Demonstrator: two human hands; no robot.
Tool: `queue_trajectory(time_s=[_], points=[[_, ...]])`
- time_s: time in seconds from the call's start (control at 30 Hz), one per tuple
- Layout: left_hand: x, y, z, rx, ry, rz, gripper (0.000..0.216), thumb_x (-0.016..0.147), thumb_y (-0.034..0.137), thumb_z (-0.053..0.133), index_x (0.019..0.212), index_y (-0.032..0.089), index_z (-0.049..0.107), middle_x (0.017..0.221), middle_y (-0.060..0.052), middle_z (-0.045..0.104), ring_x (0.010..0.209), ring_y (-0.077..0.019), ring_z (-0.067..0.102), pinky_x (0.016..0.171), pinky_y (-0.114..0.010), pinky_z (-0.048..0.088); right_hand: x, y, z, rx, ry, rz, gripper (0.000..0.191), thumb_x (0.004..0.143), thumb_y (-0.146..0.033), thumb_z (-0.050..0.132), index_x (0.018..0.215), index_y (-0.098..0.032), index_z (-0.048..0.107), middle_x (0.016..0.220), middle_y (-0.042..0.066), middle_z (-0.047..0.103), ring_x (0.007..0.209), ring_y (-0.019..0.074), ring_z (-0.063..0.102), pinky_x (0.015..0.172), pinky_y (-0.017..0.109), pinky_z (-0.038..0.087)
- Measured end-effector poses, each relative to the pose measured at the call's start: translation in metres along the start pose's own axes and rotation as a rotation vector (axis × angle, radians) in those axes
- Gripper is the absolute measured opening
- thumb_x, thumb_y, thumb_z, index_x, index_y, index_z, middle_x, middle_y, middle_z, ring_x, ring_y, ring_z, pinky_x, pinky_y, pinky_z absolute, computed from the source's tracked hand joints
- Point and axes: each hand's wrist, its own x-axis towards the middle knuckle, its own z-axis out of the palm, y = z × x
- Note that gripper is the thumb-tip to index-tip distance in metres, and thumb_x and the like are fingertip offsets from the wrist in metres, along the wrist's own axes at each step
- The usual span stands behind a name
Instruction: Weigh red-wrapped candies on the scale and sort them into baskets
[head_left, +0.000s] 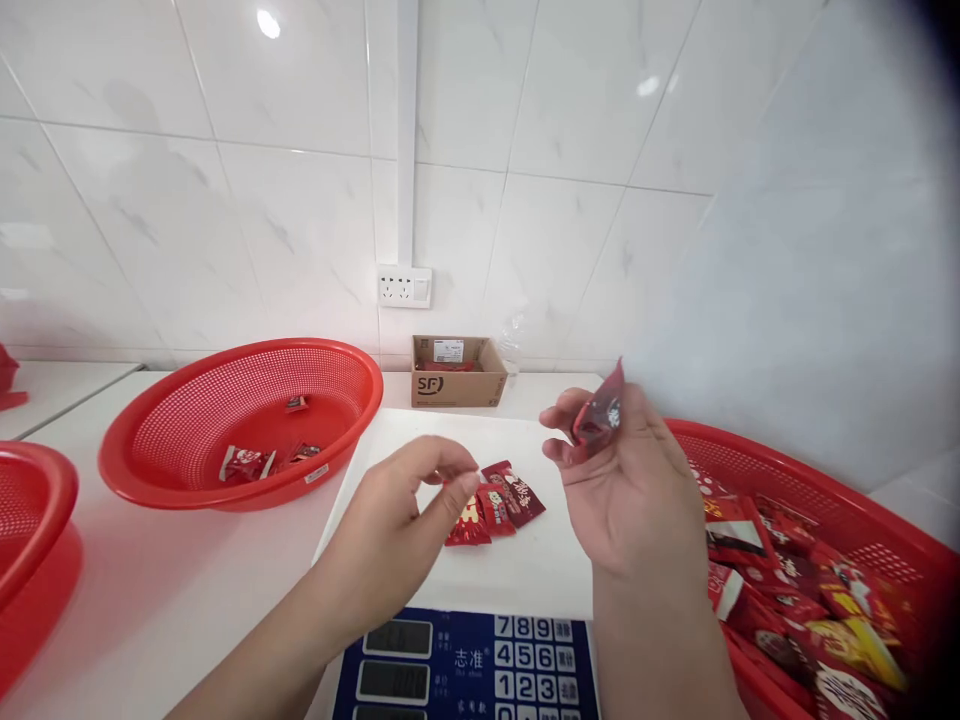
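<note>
My right hand (619, 470) is raised on the right with the palm facing me, its fingers closed on a small dark red shiny snack packet (600, 415). My left hand (397, 530) hovers at the white scale platform (525, 575), thumb and forefinger tips nearly together. Whether something small is pinched there I cannot make out. Just beyond and below those fingertips, a few snack packets lie overlapping: a bright red one (469, 525), a red one (496, 510) and a dark maroon one (517, 490).
The scale's blue keypad panel (469, 660) is nearest me. A red basket (795, 450) full of packets stands right. On the left are a red basket (172, 400) with several packets and another red basket (45, 480). An open cardboard box (461, 390) stands by the wall.
</note>
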Motion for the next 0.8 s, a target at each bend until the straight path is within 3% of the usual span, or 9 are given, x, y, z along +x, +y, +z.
queue_trajectory(time_s=[0.17,0.3,0.5,0.6,0.7,0.8], points=[[0.001,-0.010,0.013,0.437,-0.329,0.236,0.021,0.090,0.024,0.052,0.109,0.027,0.062,0.112,-0.004,0.063,0.108,-0.0242,0.054,0.093,-0.041,0.044,-0.002,-0.008,-0.004,-0.498,-0.134,-0.067,0.021,0.084,-0.039,0.061,0.072,-0.022,0.059,0.061,-0.006,0.059,0.053,0.0085,0.054,0.050,0.019,0.045],[0.003,-0.019,0.018,0.640,-0.436,0.300,0.028,0.090,0.014,0.044,0.104,0.026,0.064,0.116,-0.006,0.062,0.114,-0.0261,0.053,0.100,-0.049,0.039,-0.005,-0.013,-0.006,-0.795,-0.234,-0.092,0.022,0.089,-0.037,0.053,0.073,-0.022,0.057,0.063,-0.006,0.060,0.053,0.0084,0.051,0.049,0.019,0.040],[0.004,-0.020,0.006,0.758,-0.447,0.240,0.033,0.081,0.001,0.038,0.095,0.022,0.060,0.125,-0.006,0.059,0.119,-0.0229,0.051,0.102,-0.045,0.039,0.002,-0.013,-0.012,-1.126,-0.281,-0.041,0.026,0.091,-0.036,0.048,0.071,-0.022,0.057,0.061,-0.004,0.061,0.054,0.0118,0.052,0.050,0.022,0.037],[0.003,-0.015,0.001,0.808,-0.379,0.164,0.031,0.082,0.004,0.036,0.097,0.021,0.058,0.123,-0.007,0.059,0.114,-0.0238,0.054,0.096,-0.043,0.044,0.006,-0.010,-0.013,-1.218,-0.382,0.012,0.020,0.091,-0.025,0.046,0.088,-0.021,0.065,0.072,0.001,0.069,0.066,0.0164,0.061,0.058,0.026,0.042],[0.001,-0.010,0.000,0.852,-0.319,0.086,0.028,0.087,0.009,0.032,0.098,0.021,0.056,0.112,-0.008,0.063,0.102,-0.0242,0.060,0.086,-0.041,0.048,0.007,-0.013,-0.014,-1.253,-0.440,0.047,0.027,0.091,-0.024,0.044,0.105,-0.019,0.066,0.081,0.005,0.073,0.075,0.0209,0.065,0.065,0.031,0.045],[0.002,-0.006,0.004,0.846,-0.284,0.087,0.024,0.094,0.021,0.033,0.106,0.021,0.054,0.122,-0.009,0.059,0.113,-0.0252,0.056,0.092,-0.042,0.046,0.005,-0.023,-0.017,-1.214,-0.425,0.025,0.030,0.092,-0.031,0.044,0.110,-0.021,0.065,0.087,0.005,0.074,0.079,0.0220,0.067,0.067,0.033,0.047]])
